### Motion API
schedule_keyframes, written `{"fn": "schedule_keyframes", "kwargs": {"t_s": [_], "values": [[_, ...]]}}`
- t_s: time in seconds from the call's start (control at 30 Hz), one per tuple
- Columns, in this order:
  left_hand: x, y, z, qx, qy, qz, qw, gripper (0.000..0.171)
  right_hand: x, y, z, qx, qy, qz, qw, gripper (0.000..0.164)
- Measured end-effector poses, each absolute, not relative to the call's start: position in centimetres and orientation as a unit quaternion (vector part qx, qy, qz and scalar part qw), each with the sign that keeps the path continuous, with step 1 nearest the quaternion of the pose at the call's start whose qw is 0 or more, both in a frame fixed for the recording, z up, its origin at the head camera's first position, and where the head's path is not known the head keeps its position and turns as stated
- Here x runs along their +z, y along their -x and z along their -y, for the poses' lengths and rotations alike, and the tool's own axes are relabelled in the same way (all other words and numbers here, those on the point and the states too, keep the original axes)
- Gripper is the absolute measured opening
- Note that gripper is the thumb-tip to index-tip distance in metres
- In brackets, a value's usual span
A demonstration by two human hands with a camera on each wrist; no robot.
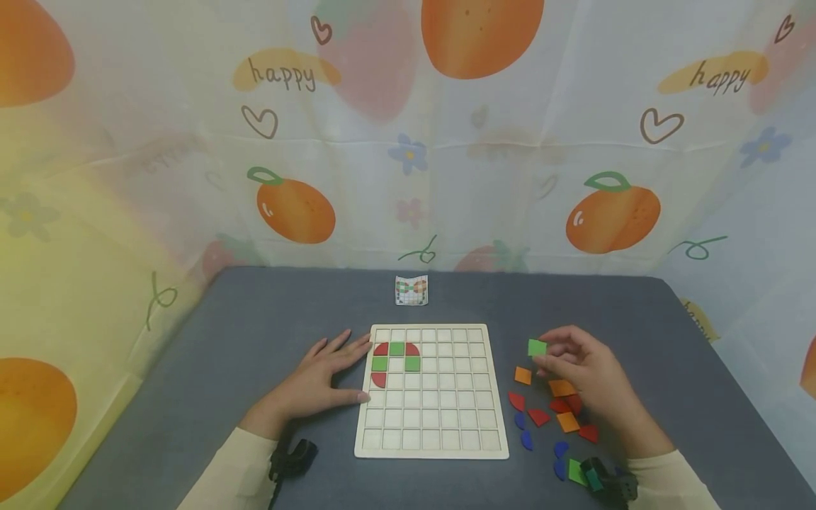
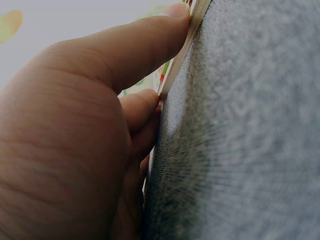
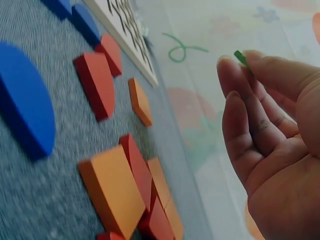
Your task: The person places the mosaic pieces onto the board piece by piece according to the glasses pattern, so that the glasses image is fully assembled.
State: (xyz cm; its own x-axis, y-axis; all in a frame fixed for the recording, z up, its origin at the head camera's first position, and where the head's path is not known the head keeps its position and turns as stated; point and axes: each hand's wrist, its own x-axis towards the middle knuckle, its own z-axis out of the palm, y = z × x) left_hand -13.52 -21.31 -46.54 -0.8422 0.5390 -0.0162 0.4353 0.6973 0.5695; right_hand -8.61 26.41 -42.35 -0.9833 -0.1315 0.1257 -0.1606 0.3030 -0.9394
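A pale grid board (image 1: 433,418) lies on the grey table, with green squares and red quarter-round pieces in its upper left cells. My left hand (image 1: 319,381) rests at the board's left edge, fingers spread and nearly straight; in the left wrist view the thumb (image 2: 145,47) touches the board's side. To the right of the board, my right hand (image 1: 589,365) pinches a green square tile (image 1: 537,347) between thumb and fingers, raised above the table. In the right wrist view only a thin edge of the green tile (image 3: 241,58) shows.
Loose orange squares (image 1: 523,375), red quarter-rounds (image 1: 538,417) and blue curved pieces (image 1: 526,440) lie right of the board, some overlapping. Another green square (image 1: 577,472) is near the right wrist. A small patterned card (image 1: 411,290) stands behind the board. A printed cloth (image 1: 484,177) hangs beyond the table.
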Motion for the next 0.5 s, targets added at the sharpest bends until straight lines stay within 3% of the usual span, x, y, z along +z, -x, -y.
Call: {"fn": "schedule_keyframes", "kwargs": {"t_s": [0.5], "values": [[-46.8, 13.6, 21.4, 0.284, -0.273, -0.915, 0.085, 0.097, -41.9, 8.1, -24.3, 0.57, -0.093, 0.816, -0.022, 0.034]]}}
